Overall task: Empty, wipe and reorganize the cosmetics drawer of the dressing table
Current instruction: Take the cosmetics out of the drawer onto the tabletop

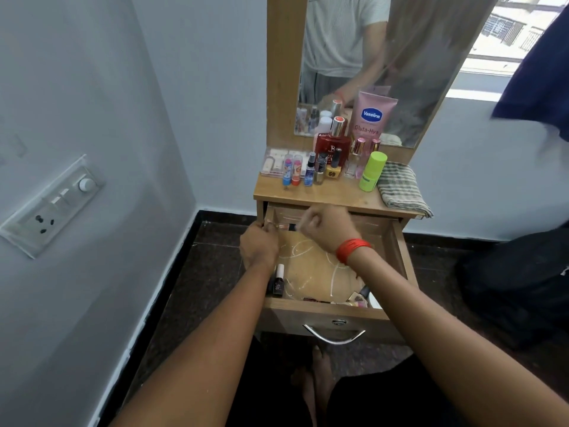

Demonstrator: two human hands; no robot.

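Drawer (397, 257): pulled out, 6 o'clock below the tabletop.
Left hand (260, 246): fingers pinching a slim tube (281, 226).
Right hand (326, 228): fisted, contents unclear.
Risk: the tube may slip; nail polish (278, 280) could topple under the left forearm.

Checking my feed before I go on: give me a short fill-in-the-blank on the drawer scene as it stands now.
1. The drawer of the dressing table is pulled ____.
2. The folded checked cloth lies on the tabletop, on its ____ side.
3. The band on the right hand's wrist is ____.
4. The tall pink tube standing against the mirror reads ____.

Missing words: open; right; red; Vaseline
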